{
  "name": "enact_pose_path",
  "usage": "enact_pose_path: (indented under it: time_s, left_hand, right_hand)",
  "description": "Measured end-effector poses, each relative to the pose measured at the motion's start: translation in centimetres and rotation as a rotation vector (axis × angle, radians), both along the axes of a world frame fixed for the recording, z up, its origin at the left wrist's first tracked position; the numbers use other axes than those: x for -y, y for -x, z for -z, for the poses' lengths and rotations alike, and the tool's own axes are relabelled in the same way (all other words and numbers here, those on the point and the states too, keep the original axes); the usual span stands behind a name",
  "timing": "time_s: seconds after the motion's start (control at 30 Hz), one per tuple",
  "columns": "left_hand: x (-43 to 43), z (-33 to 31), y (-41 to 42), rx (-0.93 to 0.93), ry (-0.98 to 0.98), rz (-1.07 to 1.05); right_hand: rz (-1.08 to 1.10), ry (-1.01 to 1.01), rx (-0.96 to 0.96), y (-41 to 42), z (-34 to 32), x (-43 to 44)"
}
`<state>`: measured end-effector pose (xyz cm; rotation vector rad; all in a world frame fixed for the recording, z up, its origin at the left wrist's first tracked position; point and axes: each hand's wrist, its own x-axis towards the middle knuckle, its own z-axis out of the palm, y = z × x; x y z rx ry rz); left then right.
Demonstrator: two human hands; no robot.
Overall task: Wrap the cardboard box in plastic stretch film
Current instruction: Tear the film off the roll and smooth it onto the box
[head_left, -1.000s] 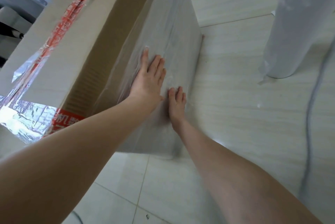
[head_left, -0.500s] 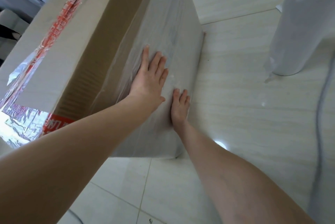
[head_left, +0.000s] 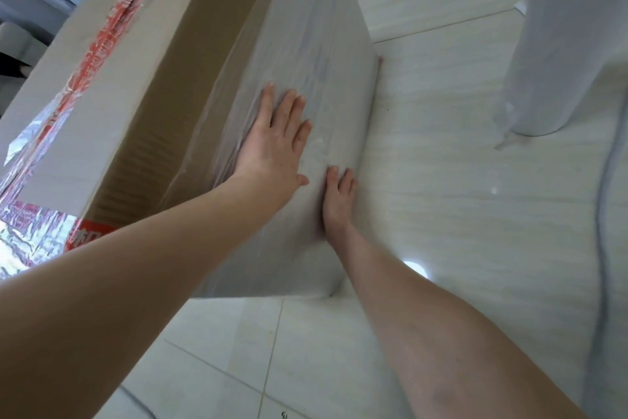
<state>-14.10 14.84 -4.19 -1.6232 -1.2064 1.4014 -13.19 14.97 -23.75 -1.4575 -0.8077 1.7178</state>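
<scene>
A large cardboard box [head_left: 142, 85] stands on the tiled floor, with red tape along its top seam. Its near side is covered with cloudy plastic stretch film [head_left: 316, 45]. My left hand [head_left: 275, 143] lies flat on that filmed side, fingers straight and spread. My right hand [head_left: 336, 198] presses flat on the same side, lower and to the right, near the box's bottom edge. A tall roll of stretch film [head_left: 557, 45] stands upright on the floor to the right, apart from both hands.
Crinkled silver foil [head_left: 30, 238] shows at the box's lower left corner. A loose strip of film [head_left: 608, 215] hangs down the right edge of the view. Pale floor tiles [head_left: 458, 198] lie between the box and the roll.
Both hands have stayed flat on the filmed side; the right hand has slid slightly lower and to the right. The view has shifted a little.
</scene>
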Motion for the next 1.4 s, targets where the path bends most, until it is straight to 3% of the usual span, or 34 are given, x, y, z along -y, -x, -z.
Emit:
enact_pose_path:
  time_s: [0.37, 0.47, 0.67, 0.8, 1.03, 1.13, 1.4]
  left_hand:
    - [0.0, 0.1, 0.0, 0.007, 0.013, -0.003]
    - [-0.1, -0.3, -0.4, 0.078, -0.01, -0.026]
    - [-2.0, -2.7, -1.7, 0.245, 0.006, 0.011]
    - [-1.0, -2.3, -2.5, 0.194, 0.081, 0.048]
    - [0.3, -1.8, -0.8, 0.061, 0.042, -0.021]
    - [0.4, -1.6, -0.4, -0.01, 0.032, -0.015]
    - [0.4, -1.4, -0.2, 0.017, 0.026, -0.007]
  right_hand:
    - [-0.017, -0.016, 0.033, 0.0, 0.5, -0.2]
    - [-0.046, -0.026, 0.096, -1.9, 0.6, -0.7]
    - [0.113, -0.03, 0.213, -6.0, -0.6, -2.1]
    - [0.067, -0.071, 0.171, -6.2, -2.3, -1.1]
    - [-0.106, -0.158, 0.083, -1.9, -5.9, 0.1]
    - [-0.055, -0.109, 0.045, -0.5, -6.7, 0.2]
    - [0.007, -0.106, 0.075, 0.6, -6.1, 0.0]
